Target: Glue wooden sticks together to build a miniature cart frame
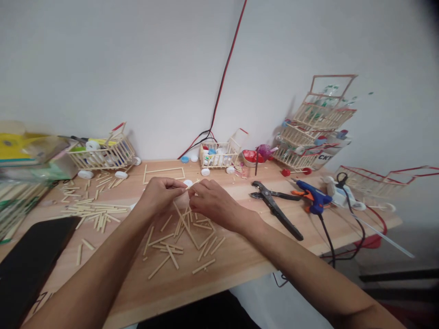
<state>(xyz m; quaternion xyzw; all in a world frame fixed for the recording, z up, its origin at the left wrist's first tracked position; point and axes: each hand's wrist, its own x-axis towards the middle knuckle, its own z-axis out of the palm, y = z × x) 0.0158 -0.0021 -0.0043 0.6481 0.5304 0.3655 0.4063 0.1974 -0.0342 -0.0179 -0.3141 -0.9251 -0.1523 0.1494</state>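
Observation:
Over the middle of the wooden table, my left hand [160,194] and my right hand [214,201] are close together. Both have fingers closed in a pinch around a thin wooden stick [192,185], which shows in the small gap between them. Longer sticks joined at a corner [198,246] reach down from below my hands; whether they hang from the held stick or lie on the table I cannot tell. Short loose sticks [171,256] are scattered under my hands. Just behind, a rectangular stick frame [164,178] lies flat.
A dark phone-like slab [37,256] and a stick pile [96,210] are at left. Pliers [274,205] and a blue glue gun [313,196] with its cable lie right. Small stick carts [103,157], a bottle-cap-filled cart [219,155] and stacked baskets [308,128] stand along the wall.

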